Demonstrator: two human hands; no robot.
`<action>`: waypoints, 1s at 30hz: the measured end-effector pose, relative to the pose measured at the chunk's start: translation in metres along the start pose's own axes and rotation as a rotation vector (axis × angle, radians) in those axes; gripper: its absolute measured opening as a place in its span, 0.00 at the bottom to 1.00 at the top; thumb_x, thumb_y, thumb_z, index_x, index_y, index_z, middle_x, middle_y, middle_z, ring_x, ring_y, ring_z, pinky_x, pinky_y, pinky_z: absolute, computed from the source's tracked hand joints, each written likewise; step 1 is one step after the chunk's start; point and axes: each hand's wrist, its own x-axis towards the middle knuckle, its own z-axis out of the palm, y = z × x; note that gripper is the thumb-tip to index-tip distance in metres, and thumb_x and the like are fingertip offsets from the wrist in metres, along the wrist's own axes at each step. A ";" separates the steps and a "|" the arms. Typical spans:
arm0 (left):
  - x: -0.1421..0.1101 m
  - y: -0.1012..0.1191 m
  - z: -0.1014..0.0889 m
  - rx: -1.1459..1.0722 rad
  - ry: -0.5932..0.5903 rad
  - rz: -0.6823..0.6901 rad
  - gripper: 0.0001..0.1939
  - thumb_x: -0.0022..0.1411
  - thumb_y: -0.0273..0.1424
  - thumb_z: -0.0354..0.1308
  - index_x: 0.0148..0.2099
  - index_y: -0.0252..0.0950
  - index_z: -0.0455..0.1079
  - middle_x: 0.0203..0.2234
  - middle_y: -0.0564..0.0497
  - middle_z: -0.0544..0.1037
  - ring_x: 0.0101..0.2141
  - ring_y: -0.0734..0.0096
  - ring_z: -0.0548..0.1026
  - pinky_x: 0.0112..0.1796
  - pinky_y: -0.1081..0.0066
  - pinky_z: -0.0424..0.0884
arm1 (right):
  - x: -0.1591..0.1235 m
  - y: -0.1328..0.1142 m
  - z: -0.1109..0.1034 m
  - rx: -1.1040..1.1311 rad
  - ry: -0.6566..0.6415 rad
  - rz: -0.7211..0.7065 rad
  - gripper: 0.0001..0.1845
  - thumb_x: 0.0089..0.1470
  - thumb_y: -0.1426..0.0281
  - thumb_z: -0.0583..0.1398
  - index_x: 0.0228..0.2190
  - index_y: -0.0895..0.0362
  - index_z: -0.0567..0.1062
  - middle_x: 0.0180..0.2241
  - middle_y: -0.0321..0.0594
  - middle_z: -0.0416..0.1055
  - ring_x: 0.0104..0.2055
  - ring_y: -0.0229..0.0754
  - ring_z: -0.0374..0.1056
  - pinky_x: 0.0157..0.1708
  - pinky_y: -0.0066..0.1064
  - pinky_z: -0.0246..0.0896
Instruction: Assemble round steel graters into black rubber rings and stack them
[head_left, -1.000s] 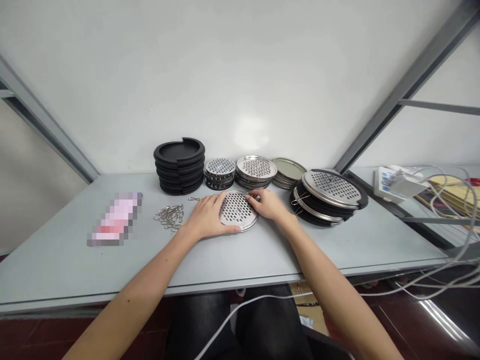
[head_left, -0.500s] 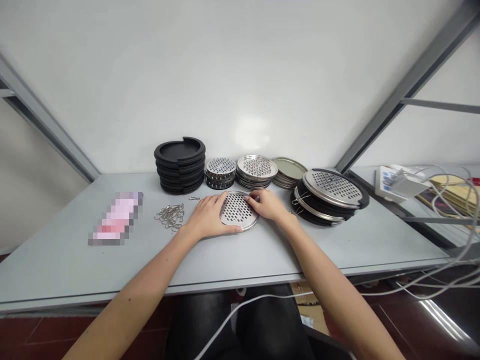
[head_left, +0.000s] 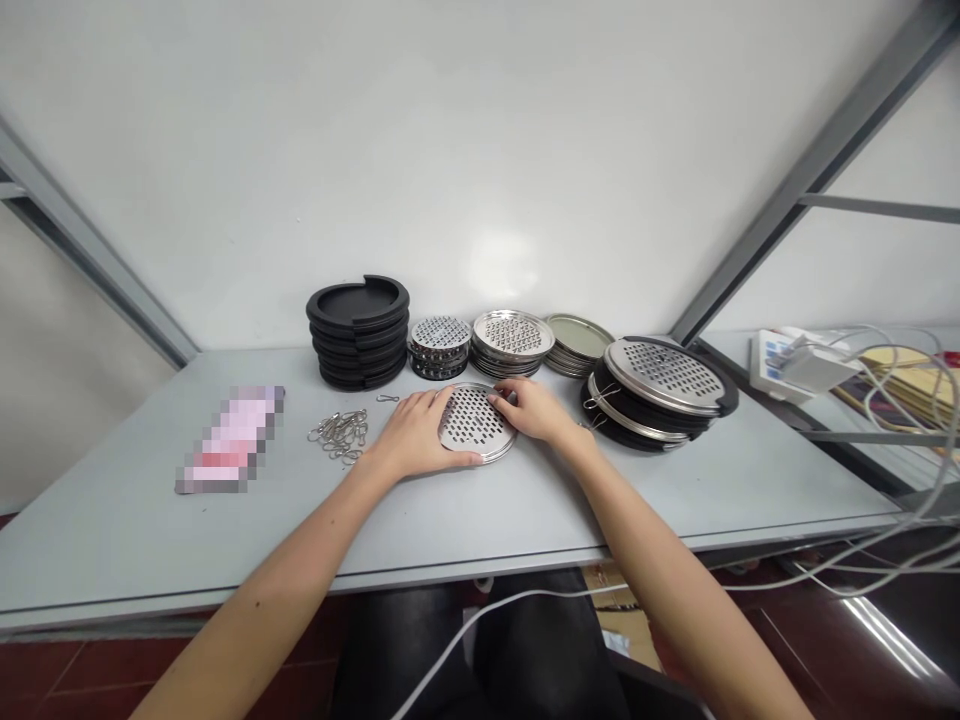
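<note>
A round metal grater plate [head_left: 475, 425] with rows of slots lies on the table in front of me. My left hand [head_left: 415, 432] curves round its left side, thumb along the near rim and fingers at the far left edge. At the far right rim, my right hand [head_left: 531, 408] grips the plate with bent fingers and thumb; its fingertips are partly hidden. Left of my left hand lies a heap of wire clips [head_left: 341, 432], with a single clip [head_left: 387, 398] apart from it. Beyond the plate stand a stack of small grater plates [head_left: 441, 345] and a stack of larger ones [head_left: 513, 338].
Black rings [head_left: 358, 335] are stacked at the back left. Greenish discs [head_left: 579, 340] stand at the back. On the right sit black-rimmed grater assemblies [head_left: 660, 385] with wire clips sticking out. A blurred pink item [head_left: 234, 435] lies left; white cables [head_left: 926, 490] hang right.
Both hands stay on the grater plate with almost no movement. The view has shifted very slightly.
</note>
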 end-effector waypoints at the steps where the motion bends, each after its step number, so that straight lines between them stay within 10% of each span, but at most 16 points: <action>1: 0.000 0.000 0.000 -0.002 0.000 0.000 0.55 0.44 0.61 0.61 0.67 0.39 0.50 0.61 0.41 0.63 0.59 0.45 0.61 0.58 0.51 0.56 | 0.000 0.000 0.000 -0.001 -0.001 -0.007 0.19 0.61 0.60 0.54 0.44 0.58 0.76 0.42 0.48 0.76 0.42 0.45 0.71 0.40 0.30 0.59; 30: -0.001 -0.001 -0.001 -0.008 -0.021 0.006 0.55 0.45 0.62 0.60 0.68 0.38 0.50 0.61 0.41 0.64 0.59 0.45 0.61 0.58 0.52 0.58 | 0.000 -0.001 0.002 -0.004 0.014 -0.071 0.17 0.62 0.61 0.53 0.41 0.59 0.76 0.41 0.48 0.75 0.43 0.45 0.70 0.43 0.29 0.59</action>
